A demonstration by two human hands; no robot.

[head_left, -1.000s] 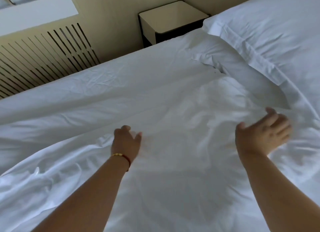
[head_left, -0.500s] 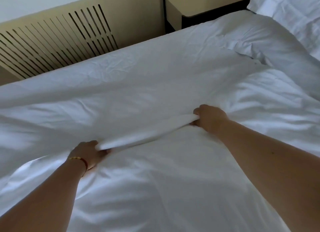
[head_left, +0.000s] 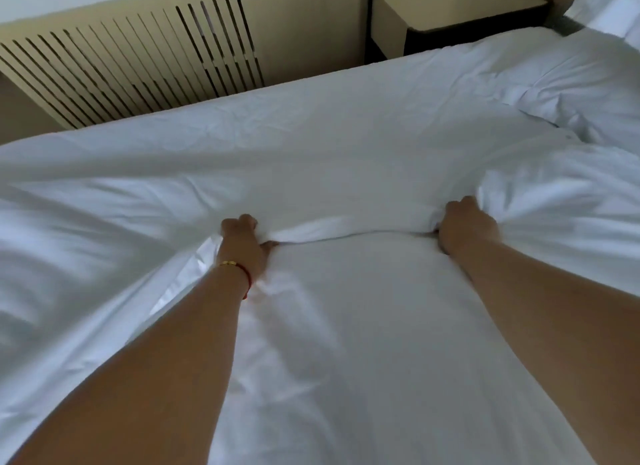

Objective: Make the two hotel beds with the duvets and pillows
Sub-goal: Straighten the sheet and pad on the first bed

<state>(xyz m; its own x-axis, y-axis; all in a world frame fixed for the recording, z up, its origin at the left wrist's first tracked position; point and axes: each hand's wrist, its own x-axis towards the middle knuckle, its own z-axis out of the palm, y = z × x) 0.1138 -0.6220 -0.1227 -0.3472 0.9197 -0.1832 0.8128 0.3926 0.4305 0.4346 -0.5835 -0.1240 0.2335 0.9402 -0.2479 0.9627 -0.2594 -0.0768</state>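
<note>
While both hands bunch the duvet [head_left: 346, 326], pull evenly.
Head view: left hand [head_left: 242, 246] and right hand [head_left: 465, 229] each have fingers curled, pinching one fold mid-bed; the pillow [head_left: 588, 93] lies far right. Keeping the edge level should avoid skew.

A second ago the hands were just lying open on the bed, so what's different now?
Both hands have taken hold of the white duvet. The left hand and right hand each grip a bunch of the cover, with a ridge of fabric pulled up between them, and they now sit wider apart than half a second ago. The view swung left, so the pillow slid to the corner. The nightstand and slatted radiator cover stayed put.
</note>
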